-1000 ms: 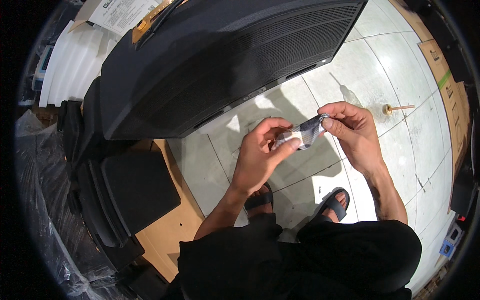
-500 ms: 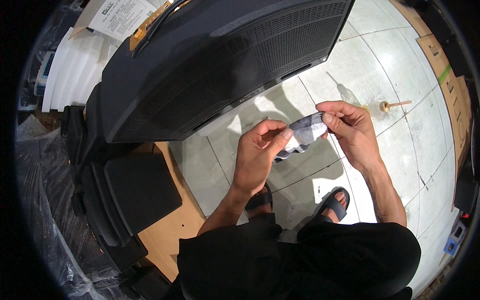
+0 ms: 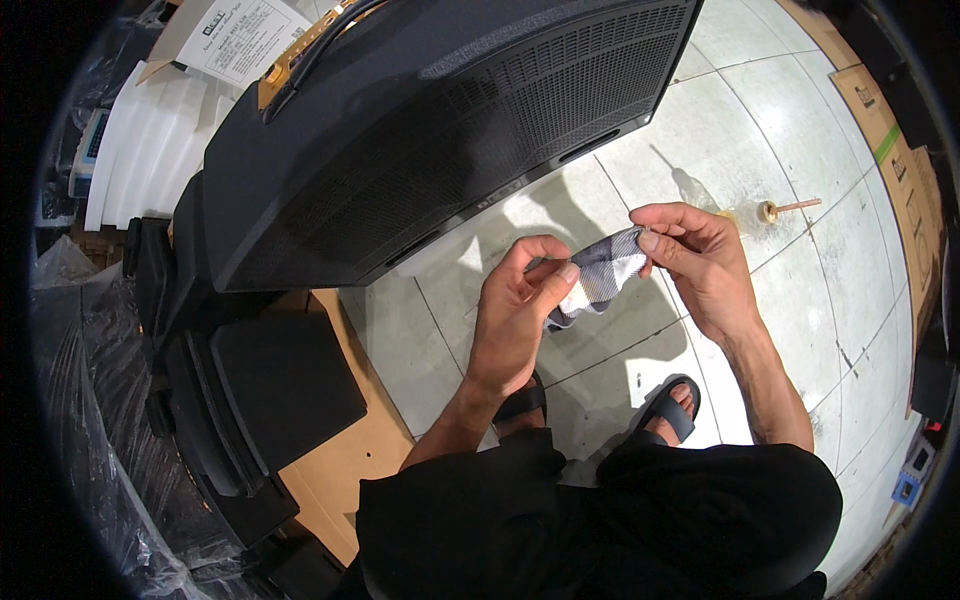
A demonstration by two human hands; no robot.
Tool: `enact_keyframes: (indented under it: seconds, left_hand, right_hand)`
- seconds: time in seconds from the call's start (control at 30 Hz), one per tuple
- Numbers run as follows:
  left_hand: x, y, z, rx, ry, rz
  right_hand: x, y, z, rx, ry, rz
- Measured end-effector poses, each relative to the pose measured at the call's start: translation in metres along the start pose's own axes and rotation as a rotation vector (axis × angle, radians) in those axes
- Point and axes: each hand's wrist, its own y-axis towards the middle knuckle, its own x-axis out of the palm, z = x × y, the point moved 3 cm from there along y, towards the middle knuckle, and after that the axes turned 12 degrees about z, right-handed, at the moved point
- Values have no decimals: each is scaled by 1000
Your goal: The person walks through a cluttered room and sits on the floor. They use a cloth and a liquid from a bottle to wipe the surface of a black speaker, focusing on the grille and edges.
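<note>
A small black, grey and white checked cloth [image 3: 606, 272] is stretched between my two hands above the tiled floor. My left hand [image 3: 517, 315] pinches its left end between thumb and fingers. Its right end is gripped the same way by my right hand [image 3: 704, 268]. The cloth's lower edge hangs in loose folds. Just beyond my hands stands a large black speaker cabinet [image 3: 450, 150] with a perforated metal grille. To the right of my right hand a clear bottle [image 3: 748, 216] with a brass-coloured top and a thin rod lies on the floor.
Black padded panels [image 3: 290, 385] lean at the left over a flat cardboard sheet [image 3: 335, 470]. Clear plastic wrap [image 3: 90, 420] covers things at the far left. White foam [image 3: 150, 150] and an opened carton [image 3: 240, 40] stand behind the speaker. Cardboard boxes [image 3: 880, 170] line the right side.
The cloth hangs slightly lower and flatter between my hands, showing more of its checked face. My hands have barely moved. The view has shifted a little.
</note>
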Motion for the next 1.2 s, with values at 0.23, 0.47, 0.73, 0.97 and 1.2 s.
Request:
enact_keyframes:
  seconds: [0.23,0.47,0.73,0.97,1.2]
  left_hand:
    - [7,-5,9,5,68,-49]
    - [14,-7,10,135,257,-68]
    - [3,-3,4,109,289,-39]
    - [9,-4,3,46,108,-45]
    - [6,-3,-4,-23,12,-30]
  right_hand:
    - [3,-2,-2,35,45,-13]
    - [7,-4,0,40,57,-30]
    - [10,-6,-1,39,26,-46]
    - [9,-7,0,32,52,-80]
    - [8,-10,7,69,166,-141]
